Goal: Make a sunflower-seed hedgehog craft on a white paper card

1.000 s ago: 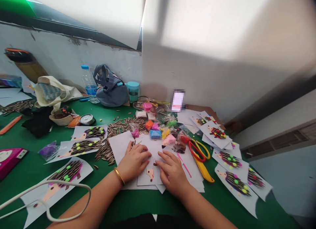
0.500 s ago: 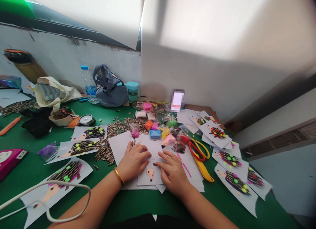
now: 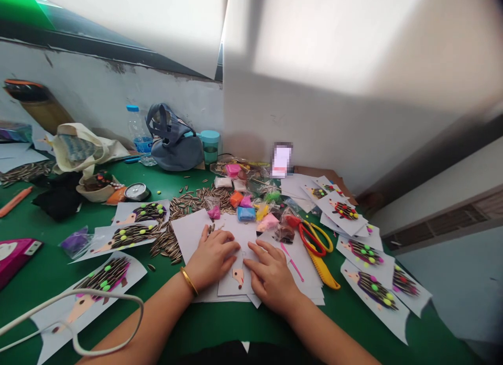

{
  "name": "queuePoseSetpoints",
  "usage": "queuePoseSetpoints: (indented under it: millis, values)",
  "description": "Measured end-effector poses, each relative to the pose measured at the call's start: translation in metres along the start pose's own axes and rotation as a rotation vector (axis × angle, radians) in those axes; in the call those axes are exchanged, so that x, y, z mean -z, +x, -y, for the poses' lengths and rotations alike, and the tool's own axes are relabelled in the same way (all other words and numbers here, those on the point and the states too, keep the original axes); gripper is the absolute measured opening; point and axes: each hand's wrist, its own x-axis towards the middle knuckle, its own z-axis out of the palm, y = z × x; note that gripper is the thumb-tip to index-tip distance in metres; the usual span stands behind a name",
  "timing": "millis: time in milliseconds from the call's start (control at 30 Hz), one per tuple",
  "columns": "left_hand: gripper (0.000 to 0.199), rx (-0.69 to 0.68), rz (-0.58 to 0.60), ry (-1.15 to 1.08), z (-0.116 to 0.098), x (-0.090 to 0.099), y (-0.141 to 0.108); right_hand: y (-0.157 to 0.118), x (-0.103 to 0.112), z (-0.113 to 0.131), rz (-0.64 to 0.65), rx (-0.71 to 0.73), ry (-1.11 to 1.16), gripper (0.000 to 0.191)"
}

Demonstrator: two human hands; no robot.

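Observation:
Resting on the white paper (image 3: 226, 289) is my left hand (image 3: 215, 254), fingers apart and slightly bent, with a gold bangle (image 3: 189, 281) at the wrist. My right hand (image 3: 271, 269) lies across the paper's right side, fingers stretched leftward and fingertips touching the sheet; nothing shows in its grasp. Between the hands is a peach clay hedgehog face (image 3: 238, 277) with a dark eye and nose. Just above the left hand, a few sunflower seeds (image 3: 212, 227) lie on the paper. What is under the right fingertips is hidden.
Sunflower seeds (image 3: 168, 244) are heaped behind and left. Bagged coloured clay (image 3: 246, 214), red-handled scissors (image 3: 308, 238) and a yellow cutter (image 3: 325, 270) lie beyond the right hand. Hedgehog cards (image 3: 373, 297) flank both sides. A white cable (image 3: 106, 291) crosses above the left forearm.
My right hand has shifted slightly left, its fingertips now covering the small brown piece that showed beside them. My left hand has hardly moved.

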Motion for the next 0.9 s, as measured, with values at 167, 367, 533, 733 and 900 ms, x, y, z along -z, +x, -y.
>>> queuePoseSetpoints:
  millis: [167, 367, 533, 733, 900]
  values:
    - [0.025, -0.003, -0.008, -0.009, 0.0, 0.0, 0.0, 0.001, -0.001, 0.001, 0.007, -0.014, -0.008, 0.034]
    - [0.025, -0.007, -0.004, 0.002, 0.001, -0.001, 0.0, 0.002, 0.001, -0.001, 0.014, -0.029, 0.002, 0.038]
    - [0.026, -0.013, -0.016, -0.009, 0.002, -0.001, 0.0, 0.002, 0.001, 0.001, 0.044, -0.014, -0.021, 0.037]
    - [0.025, -0.023, -0.043, 0.0, 0.001, -0.002, 0.0, 0.002, 0.003, 0.001, -0.01, -0.005, -0.005, 0.033]
    - [0.021, -0.027, -0.026, 0.022, -0.001, 0.0, 0.0, 0.01, 0.019, -0.032, -0.217, -0.171, -0.124, 0.043]
